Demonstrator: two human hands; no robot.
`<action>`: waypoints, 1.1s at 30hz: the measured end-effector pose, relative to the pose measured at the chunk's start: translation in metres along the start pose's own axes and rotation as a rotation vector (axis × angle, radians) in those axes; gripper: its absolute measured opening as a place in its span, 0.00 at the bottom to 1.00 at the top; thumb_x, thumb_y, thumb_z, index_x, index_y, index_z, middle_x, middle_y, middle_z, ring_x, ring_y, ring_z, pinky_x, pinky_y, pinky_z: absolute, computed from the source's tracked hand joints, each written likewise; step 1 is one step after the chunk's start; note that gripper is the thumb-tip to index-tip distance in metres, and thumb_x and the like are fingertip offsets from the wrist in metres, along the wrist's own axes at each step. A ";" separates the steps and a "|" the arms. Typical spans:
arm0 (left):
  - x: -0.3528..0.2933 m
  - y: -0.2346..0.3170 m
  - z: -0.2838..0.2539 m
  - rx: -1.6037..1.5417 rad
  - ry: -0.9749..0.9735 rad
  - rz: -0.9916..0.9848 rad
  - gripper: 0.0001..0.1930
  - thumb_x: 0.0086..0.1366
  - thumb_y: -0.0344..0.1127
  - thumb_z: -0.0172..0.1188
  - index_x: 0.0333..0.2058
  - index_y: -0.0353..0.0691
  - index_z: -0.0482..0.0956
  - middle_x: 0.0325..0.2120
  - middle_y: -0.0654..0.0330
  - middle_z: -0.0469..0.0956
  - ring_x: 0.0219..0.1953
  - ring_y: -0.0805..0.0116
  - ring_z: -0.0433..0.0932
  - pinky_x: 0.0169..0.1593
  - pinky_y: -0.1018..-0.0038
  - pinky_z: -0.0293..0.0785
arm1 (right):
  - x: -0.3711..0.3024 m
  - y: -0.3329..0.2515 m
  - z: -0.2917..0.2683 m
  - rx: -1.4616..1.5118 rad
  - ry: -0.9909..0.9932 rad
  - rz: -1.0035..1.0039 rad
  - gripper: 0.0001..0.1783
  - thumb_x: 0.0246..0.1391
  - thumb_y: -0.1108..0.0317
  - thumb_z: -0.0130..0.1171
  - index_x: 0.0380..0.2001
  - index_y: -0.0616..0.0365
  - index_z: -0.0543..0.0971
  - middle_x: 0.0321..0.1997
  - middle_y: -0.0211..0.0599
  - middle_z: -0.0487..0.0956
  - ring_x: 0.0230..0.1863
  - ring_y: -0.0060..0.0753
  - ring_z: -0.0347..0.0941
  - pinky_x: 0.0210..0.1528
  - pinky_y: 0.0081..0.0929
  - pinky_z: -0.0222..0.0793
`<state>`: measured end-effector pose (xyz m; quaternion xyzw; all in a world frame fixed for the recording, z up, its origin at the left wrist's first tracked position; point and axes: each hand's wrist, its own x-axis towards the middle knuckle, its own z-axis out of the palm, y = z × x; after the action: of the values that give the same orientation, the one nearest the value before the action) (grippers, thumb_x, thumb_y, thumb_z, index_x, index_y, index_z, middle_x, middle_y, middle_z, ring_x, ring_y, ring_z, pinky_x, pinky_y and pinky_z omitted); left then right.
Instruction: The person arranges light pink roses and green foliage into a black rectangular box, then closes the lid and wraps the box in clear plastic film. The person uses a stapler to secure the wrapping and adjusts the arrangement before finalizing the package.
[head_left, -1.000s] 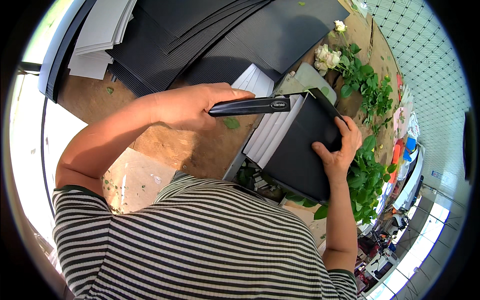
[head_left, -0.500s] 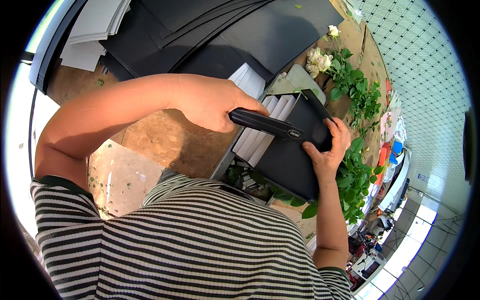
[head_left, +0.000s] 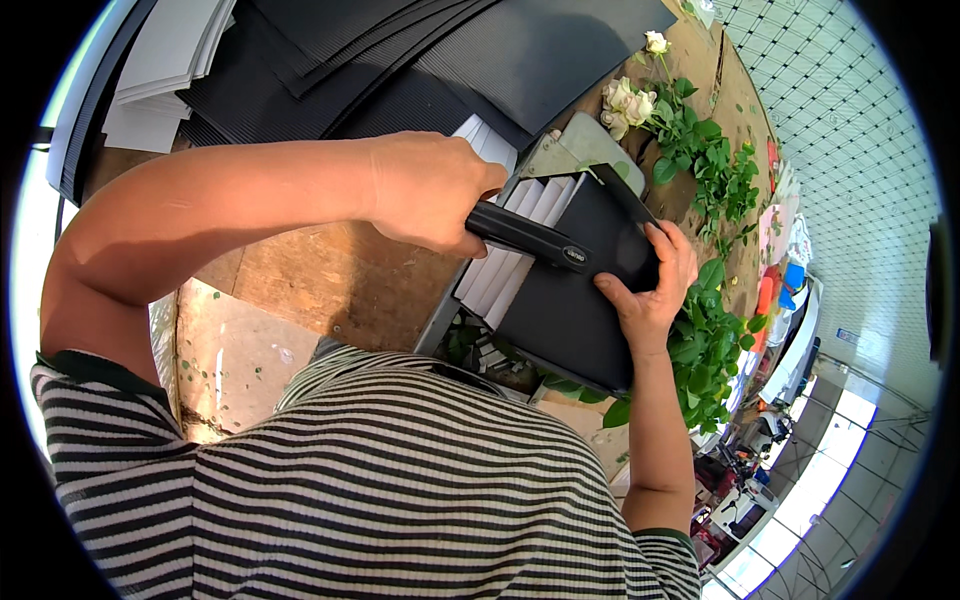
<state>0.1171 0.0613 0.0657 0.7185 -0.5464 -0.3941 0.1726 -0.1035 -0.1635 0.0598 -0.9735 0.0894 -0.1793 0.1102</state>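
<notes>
My left hand is closed tight around the black handle of a long stapler, whose head bears on the black folded sheet at mid-table; my right hand presses that sheet's right edge flat, fingers spread. Judged step: fastening the fold, and the next move calls for a firm downward squeeze with the sheet kept steady. Against half a second ago, the stapler sits lower over the sheet; the white roses lie far right.
</notes>
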 end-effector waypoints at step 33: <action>0.056 -0.046 -0.006 0.645 0.662 0.266 0.23 0.36 0.43 0.73 0.29 0.43 0.71 0.27 0.65 0.70 0.36 0.65 0.73 0.40 0.70 0.72 | 0.002 0.000 0.004 -0.023 0.076 -0.069 0.42 0.21 0.51 0.77 0.45 0.56 0.76 0.50 0.41 0.73 0.49 0.46 0.67 0.53 0.39 0.55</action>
<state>0.1573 0.0248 0.0171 0.7462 -0.6436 0.0708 0.1545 -0.1003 -0.1636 0.0571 -0.9697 0.0617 -0.2188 0.0892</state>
